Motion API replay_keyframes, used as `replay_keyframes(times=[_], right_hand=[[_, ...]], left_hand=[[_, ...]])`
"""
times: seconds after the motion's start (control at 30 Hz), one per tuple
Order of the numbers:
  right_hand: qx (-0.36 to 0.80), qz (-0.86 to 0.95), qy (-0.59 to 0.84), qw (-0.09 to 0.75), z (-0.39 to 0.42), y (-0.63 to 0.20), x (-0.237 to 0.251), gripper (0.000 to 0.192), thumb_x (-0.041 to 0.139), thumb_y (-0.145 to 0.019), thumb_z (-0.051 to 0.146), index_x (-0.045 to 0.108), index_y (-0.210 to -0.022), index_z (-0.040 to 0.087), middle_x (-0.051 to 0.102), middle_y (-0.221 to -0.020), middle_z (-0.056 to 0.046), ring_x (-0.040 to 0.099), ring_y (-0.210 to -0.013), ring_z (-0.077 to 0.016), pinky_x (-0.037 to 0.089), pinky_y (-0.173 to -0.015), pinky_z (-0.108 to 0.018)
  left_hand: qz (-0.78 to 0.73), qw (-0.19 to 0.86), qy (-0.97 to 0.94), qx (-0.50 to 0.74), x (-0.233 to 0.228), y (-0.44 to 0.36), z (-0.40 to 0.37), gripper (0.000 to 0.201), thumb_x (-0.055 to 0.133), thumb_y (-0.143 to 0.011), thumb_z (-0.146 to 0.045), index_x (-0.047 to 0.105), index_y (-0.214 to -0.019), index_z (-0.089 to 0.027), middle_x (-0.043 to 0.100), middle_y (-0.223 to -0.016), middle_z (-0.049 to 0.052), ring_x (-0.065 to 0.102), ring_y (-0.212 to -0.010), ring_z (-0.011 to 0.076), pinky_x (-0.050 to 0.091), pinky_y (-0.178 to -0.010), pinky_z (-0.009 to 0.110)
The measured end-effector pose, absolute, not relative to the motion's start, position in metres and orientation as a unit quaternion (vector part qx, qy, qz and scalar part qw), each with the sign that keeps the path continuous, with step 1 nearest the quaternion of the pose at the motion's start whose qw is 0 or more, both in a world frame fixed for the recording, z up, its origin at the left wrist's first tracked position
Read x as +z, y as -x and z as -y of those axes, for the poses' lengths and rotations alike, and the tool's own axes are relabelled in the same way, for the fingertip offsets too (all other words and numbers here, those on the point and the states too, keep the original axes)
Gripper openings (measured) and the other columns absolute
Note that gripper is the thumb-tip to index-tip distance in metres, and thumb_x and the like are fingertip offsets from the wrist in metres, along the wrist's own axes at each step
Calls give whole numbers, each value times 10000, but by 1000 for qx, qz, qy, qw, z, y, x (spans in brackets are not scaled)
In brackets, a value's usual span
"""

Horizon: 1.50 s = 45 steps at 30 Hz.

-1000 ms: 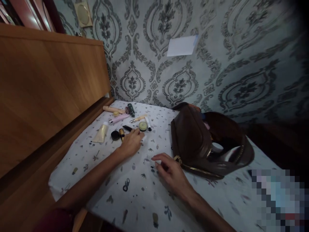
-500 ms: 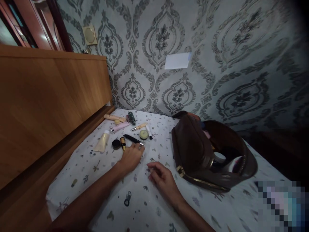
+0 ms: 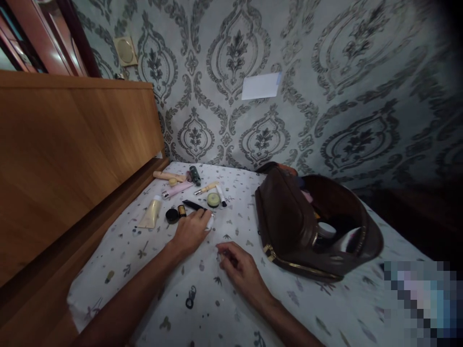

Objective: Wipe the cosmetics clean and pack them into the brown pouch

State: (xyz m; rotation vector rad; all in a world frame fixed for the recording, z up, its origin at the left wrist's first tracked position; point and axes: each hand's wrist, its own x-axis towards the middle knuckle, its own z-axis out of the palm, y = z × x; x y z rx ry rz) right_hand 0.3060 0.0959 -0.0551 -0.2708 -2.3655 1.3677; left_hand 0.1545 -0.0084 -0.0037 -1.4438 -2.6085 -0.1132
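The left hand [image 3: 191,230] is laid palm down on the patterned white cloth [image 3: 231,308], with its fingers curled loosely together over the near end of a black pencil-like stick [image 3: 193,205]. Whether the stick is actually pinched cannot be told, because the fingertips are hidden behind the knuckles. The stick is slim, dark and glossy, and it is seen lying flat and slanted, its far end pointing left toward a small black-and-gold tube [image 3: 181,210] just beside it.

The right hand [image 3: 241,268] is rested on the cloth to the near right of the left one, its fingers bent inward and slightly apart; nothing can be made out between them.

Beyond the left hand a scatter of cosmetics is spread out: a round black pot [image 3: 171,215], a cream squeeze tube [image 3: 151,212] at the left, a pink tube [image 3: 177,189], a pale round jar [image 3: 213,199], a white stick [image 3: 221,195], a dark green bottle [image 3: 195,175] and a beige tube [image 3: 167,176] farthest away.

To the right, well apart from both hands, a brown zip bag [image 3: 289,221] is seen lying open, with pale items showing inside. A wooden panel [image 3: 72,154] stands along the left, and patterned wallpaper [image 3: 325,96] bearing a white note [image 3: 261,86] fills the far side.
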Motion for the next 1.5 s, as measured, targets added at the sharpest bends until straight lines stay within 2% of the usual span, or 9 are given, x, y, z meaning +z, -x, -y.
replay_keyframes(times=[0.23,0.43,0.57,0.73,0.87,1.0,1.2,1.37,1.5], right_hand=[[501,838,88,198,-94,-307,-56,423,503,-919,365,536,-1285,156,691,-1041,-99,636,-744,-172,505,-643,-298],[564,813,54,133,-95,-306,-58,284,544,-894,444,607,-917,168,609,-667,4,552,-618,-147,425,-598,-256],[572,805,56,144,-95,-305,-62,250,580,-865,420,597,-861,171,556,-657,19,502,-603,-136,395,-574,-245],[582,795,58,162,-94,-304,-67,174,568,-863,341,596,-807,179,567,-689,4,509,-621,-141,399,-590,-252],[563,804,76,177,-95,-303,-70,185,564,-855,340,559,-761,181,498,-648,23,436,-585,-129,349,-546,-241],[544,813,52,201,-96,-303,-67,196,553,-852,343,526,-743,183,453,-662,27,404,-600,-124,322,-541,-235],[552,806,42,207,-95,-305,-60,145,580,-819,277,502,-726,198,450,-652,37,418,-578,-117,335,-528,-225],[594,785,63,167,-95,-306,-64,161,620,-822,302,521,-749,198,518,-623,36,480,-582,-125,370,-537,-225],[673,706,111,194,-96,-302,-69,218,626,-823,389,568,-905,195,564,-730,16,522,-618,-133,449,-542,-235]], left_hand=[[795,101,542,-254,-4,-171,14,119,445,-934,-225,534,-863,-194,637,-844,56,619,-780,190,440,-685,287],[712,69,549,-432,-10,-187,8,225,425,-947,-262,454,-728,-214,515,-660,-22,495,-605,129,383,-599,247],[718,60,557,-412,-12,-187,6,295,394,-992,-327,470,-734,-207,521,-669,-19,504,-617,129,394,-611,243],[757,118,606,-214,-9,-184,9,384,424,-987,-482,601,-810,-191,616,-806,40,588,-749,183,398,-608,265],[773,97,608,-153,-1,-188,12,393,375,-1012,-387,652,-825,-179,641,-846,59,619,-815,205,430,-635,280],[782,-19,572,-247,8,-191,13,426,296,-1006,-256,660,-803,-168,645,-808,54,634,-773,191,481,-730,310],[717,-209,474,-467,6,-185,10,349,346,-949,-270,680,-935,-172,719,-1008,64,651,-1000,199,471,-915,306],[711,-230,425,-511,-10,-182,2,319,374,-944,-360,635,-936,-177,657,-865,30,616,-842,189,475,-781,293],[701,-179,483,-493,-17,-191,0,444,277,-996,-436,547,-743,-191,565,-759,29,551,-788,190,451,-763,319]])
